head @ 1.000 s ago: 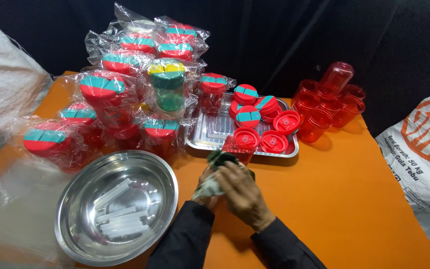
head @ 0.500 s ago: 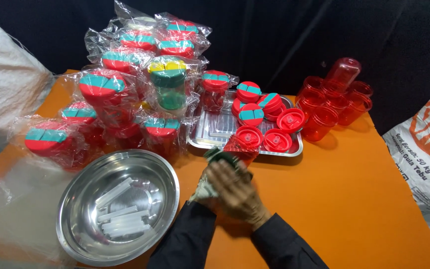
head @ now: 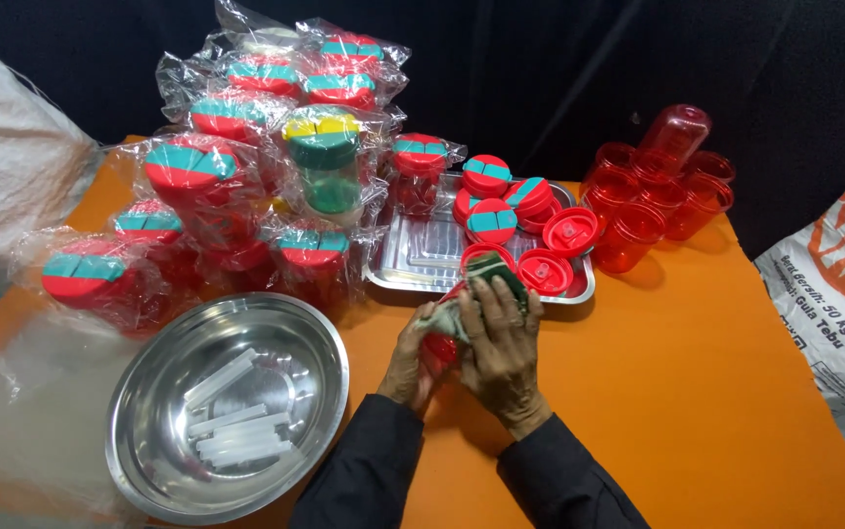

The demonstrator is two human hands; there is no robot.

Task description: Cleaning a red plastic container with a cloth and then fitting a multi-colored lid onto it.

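Held thing: small red plastic jar (head: pixel 439 348) with a green cloth (head: pixel 486 284) bunched over its top; jar mostly hidden, only a red patch shows between the palms.
Location: on the orange tabletop (head: pixel 697 372), just at 6 o'clock of the metal tray (head: pixel 422 264).
Left hand (head: pixel 413 358): grip closed around the jar's lower side.
Right hand (head: pixel 501 343): grip closed over cloth and jar top, fingers spread toward 12 o'clock.
Change since earlier frame: both hands sit at the same spot in front of the tray; cloth stays bunched under the right fingers; the wrists have turned only slightly.
Tray contents: red lids with teal flaps (head: pixel 493 220), some lying open.
At 2 o'clock: cluster of empty red jars (head: pixel 657 191), one inverted on top.
At 10 o'clock: heap of lidded jars in clear plastic bags (head: pixel 236 186).
At 8 o'clock: steel bowl (head: pixel 232 407) holding white plastic strips (head: pixel 236 421).
Room: black cloth backdrop (head: pixel 540 78); white woven sacks (head: pixel 834 294) at both edges.
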